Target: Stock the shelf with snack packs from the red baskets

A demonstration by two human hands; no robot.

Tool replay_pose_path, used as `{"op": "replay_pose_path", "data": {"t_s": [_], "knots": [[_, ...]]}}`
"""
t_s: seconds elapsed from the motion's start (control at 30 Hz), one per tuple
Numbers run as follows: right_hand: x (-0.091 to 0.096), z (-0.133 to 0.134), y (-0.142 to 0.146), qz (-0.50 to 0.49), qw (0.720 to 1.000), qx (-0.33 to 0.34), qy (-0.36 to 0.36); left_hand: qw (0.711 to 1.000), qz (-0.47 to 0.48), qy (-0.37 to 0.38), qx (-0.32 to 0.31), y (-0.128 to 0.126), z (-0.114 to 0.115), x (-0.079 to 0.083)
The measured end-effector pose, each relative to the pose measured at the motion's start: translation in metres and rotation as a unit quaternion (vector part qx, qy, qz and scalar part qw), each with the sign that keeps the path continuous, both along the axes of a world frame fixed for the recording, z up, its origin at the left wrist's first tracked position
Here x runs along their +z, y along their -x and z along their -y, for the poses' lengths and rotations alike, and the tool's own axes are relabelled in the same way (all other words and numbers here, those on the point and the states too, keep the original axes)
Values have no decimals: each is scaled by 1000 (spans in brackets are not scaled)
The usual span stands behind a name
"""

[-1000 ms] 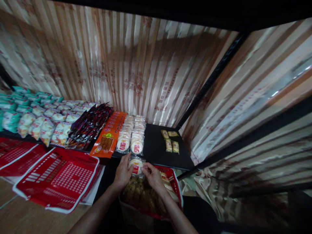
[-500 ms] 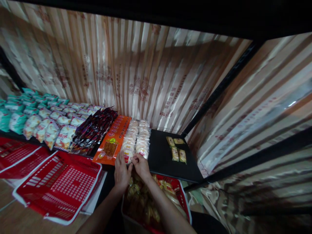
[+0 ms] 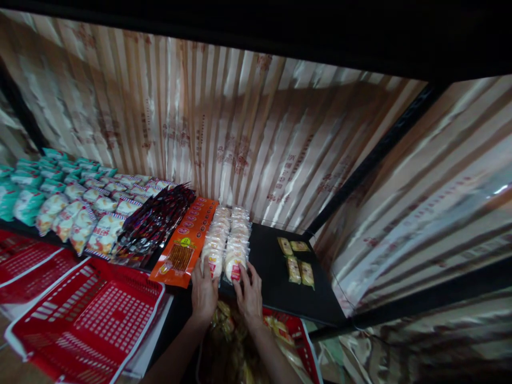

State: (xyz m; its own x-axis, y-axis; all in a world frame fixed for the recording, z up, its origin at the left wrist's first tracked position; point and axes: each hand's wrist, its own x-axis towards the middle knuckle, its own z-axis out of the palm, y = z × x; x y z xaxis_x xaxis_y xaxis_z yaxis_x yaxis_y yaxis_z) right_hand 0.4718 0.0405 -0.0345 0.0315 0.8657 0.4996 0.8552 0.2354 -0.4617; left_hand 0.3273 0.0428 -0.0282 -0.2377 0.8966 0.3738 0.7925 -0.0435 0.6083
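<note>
Two rows of round white crackers in clear wrappers stand side by side on the black shelf, the left row (image 3: 215,240) and the right row (image 3: 239,240). At the front of the left row is my left hand (image 3: 204,293), its fingers stretched forward against the lower packets. My right hand (image 3: 248,298) reaches to the front of the right row, fingers spread about the nearest packet, which has a red label. Neither hand grips a packet. An orange snack packet (image 3: 182,248) lies flat just left of the left row.
Dark shiny packets (image 3: 158,218), white snack bags (image 3: 106,232) and green bags (image 3: 30,202) fill the shelf leftward. Several small yellow packets (image 3: 293,269) lie on the right. Below are a red basket (image 3: 102,314) and another basket (image 3: 306,341) holding wrapped goods. A black post (image 3: 372,165) slants at right.
My right hand has moved rightward from the left row to the right row, its fingers spreading. My left hand stays by the left row. The view has shifted slightly.
</note>
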Motion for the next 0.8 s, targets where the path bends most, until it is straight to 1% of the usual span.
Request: {"op": "replay_pose_path", "data": {"t_s": [0.07, 0.2, 0.33, 0.5, 0.67, 0.8], "knots": [[-6, -4, -3, -5, 1000, 6, 16, 1000, -2, -3, 0, -1, -4, -1], [-9, -8, -3, -9, 999, -22, 38, 1000, -8, -1, -12, -2, -10, -2], [-8, -9, -1, 9, 999, -30, 37, 1000, -13, -5, -18, -2, -15, -2], [-7, -8, 2, 32, 999, -35, 27, 999, -14, -29, -19, -5, -20, -4], [-4, -6, 5, 37, 998, -39, 21, 998, -1, -57, -16, -6, -19, -4], [3, -2, 6, 30, 999, -27, 37, 998, 10, -60, -25, -5, -16, -6]]}}
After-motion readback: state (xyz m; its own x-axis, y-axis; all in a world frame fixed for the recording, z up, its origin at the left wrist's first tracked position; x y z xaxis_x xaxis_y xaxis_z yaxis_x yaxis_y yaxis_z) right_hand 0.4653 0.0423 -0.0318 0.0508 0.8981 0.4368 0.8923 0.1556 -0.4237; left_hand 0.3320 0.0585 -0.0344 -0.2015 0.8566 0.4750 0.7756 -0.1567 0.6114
